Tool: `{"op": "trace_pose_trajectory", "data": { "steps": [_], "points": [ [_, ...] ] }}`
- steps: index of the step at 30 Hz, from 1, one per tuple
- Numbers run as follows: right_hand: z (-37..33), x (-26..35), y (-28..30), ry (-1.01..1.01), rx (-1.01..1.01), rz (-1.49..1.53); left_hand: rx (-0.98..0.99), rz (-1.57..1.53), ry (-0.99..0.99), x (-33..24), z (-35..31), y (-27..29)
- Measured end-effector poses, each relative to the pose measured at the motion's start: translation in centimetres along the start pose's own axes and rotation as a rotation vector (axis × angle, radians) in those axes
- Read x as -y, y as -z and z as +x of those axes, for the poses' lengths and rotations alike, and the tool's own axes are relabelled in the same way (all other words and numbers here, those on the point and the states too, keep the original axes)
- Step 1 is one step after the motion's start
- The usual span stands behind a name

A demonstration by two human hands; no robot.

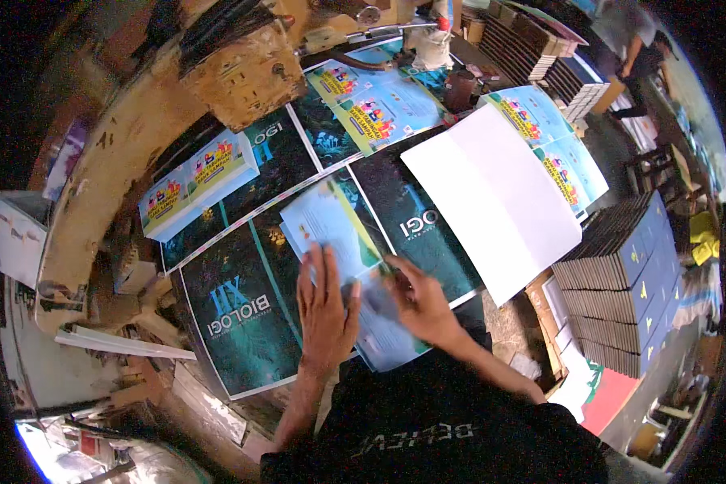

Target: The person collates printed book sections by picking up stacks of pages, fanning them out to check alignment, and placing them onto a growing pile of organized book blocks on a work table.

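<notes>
A light-blue printed paper cover [331,214] with a yellow-green edge lies lengthwise in front of me, its lower part smeared by motion. My left hand [325,306] rests flat on its left side, fingers stretched out. Against the cover's right side is my right hand [422,302], fingers bent and blurred, so its grip is unclear. Under both lie large dark-green printed sheets [242,323] covering the worktable. Left of the cover sits a stack of folded blue-and-yellow covers [206,189]. On the right, a sheet with its white back up [500,194] lies over more printed covers [573,169].
Tall stacks of dark-edged books [621,282] stand at the right. More book stacks [532,48] are at the far right, near another person [625,36]. A worn wooden machine part [246,77] borders the table's far left. Blue-yellow sheets [379,105] lie at the back.
</notes>
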State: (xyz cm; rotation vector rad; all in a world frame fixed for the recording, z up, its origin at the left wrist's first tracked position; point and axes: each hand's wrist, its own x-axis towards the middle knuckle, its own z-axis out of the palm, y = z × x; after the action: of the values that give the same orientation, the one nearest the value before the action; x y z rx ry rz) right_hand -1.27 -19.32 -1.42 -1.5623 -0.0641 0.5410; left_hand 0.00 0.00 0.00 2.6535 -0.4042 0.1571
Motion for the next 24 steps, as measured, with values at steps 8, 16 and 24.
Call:
{"op": "trace_pose_trajectory", "data": {
  "steps": [8, 16, 24],
  "points": [
    [-0.6, -0.7, -1.1, 0.426, -0.055, -0.795, 0.118, 0.231, -0.089, 2.5, 0.2, -2.3],
    [-0.5, -3.3, -2.6, 0.498, -0.085, -1.370, -0.133, 0.293, -0.045, 9.5, 8.2, -3.3],
    [-0.9, 2.8, 3.0, 0.261, 0.148, -0.873, 0.168, 0.211, -0.086, 1.8, 0.9, -5.1]
  ]
}}
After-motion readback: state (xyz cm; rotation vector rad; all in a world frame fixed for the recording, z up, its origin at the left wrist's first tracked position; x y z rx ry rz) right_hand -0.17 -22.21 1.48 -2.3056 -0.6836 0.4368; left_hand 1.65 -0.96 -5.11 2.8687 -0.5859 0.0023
